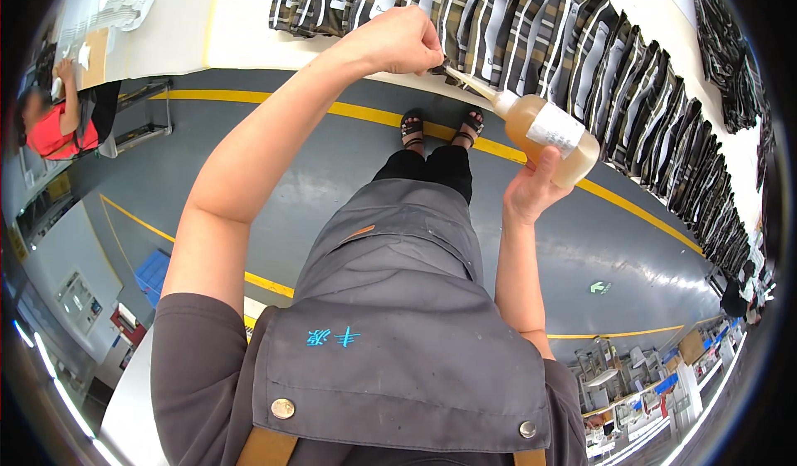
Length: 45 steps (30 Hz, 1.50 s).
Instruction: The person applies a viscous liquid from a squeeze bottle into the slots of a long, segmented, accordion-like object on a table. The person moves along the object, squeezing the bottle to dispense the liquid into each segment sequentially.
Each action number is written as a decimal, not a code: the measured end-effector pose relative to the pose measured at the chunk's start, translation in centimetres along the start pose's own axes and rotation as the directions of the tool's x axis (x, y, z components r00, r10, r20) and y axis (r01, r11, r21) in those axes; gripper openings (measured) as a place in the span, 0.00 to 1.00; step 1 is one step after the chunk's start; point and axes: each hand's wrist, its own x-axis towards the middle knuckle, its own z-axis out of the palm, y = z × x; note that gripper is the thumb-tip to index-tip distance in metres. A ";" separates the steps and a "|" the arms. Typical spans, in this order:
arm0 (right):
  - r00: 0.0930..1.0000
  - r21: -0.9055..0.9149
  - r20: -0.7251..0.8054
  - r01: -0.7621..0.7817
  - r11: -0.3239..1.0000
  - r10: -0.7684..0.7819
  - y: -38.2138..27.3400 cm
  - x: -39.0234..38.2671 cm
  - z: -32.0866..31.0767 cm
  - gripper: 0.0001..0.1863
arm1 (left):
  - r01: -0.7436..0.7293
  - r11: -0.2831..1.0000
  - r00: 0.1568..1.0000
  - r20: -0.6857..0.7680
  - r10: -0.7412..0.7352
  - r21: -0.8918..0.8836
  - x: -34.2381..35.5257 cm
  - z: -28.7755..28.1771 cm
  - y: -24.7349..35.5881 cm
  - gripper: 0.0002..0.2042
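My right hand [535, 185] holds a squeeze bottle of amber liquid [581, 155] with a white label and a long pale nozzle, tilted toward the upper left. The nozzle reaches beside the fingertips of my left hand [398, 43], which are pinched together at the front edge of a long row of folded plaid garment pieces [523, 43] in black, olive and white. What those left fingers grip is hidden. The pieces lie overlapping, with grey strips showing, along a white table [241, 18].
At the left, a co-worker in red [54, 134] works at the same height beside a table with pale sheets. A blue crate [152, 277] stands on the grey floor [581, 258], which has yellow lines. More dark fabric piles [718, 59] lie at upper right; cluttered workstations fill the lower right.
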 end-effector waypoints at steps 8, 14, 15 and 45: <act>0.999 0.034 -0.002 -0.048 0.998 0.048 -0.2 0.1 0.5 0.26 | -0.003 1.000 1.000 -0.014 0.003 0.007 0.0 0.1 0.3 0.12; 1.000 -0.012 0.014 -0.020 1.000 0.021 0.0 -0.5 0.1 0.27 | 0.000 0.999 1.000 0.009 0.000 -0.040 0.1 -0.1 0.4 0.11; 1.000 0.036 -0.002 -0.027 0.999 0.027 -0.1 -0.5 0.3 0.27 | 0.001 0.999 1.000 0.015 0.000 -0.036 0.1 -0.2 0.5 0.11; 0.997 -0.001 0.014 -0.071 0.997 0.071 0.3 0.2 0.1 0.29 | 0.053 0.997 0.999 0.007 -0.053 -0.059 -0.5 -0.2 0.7 0.10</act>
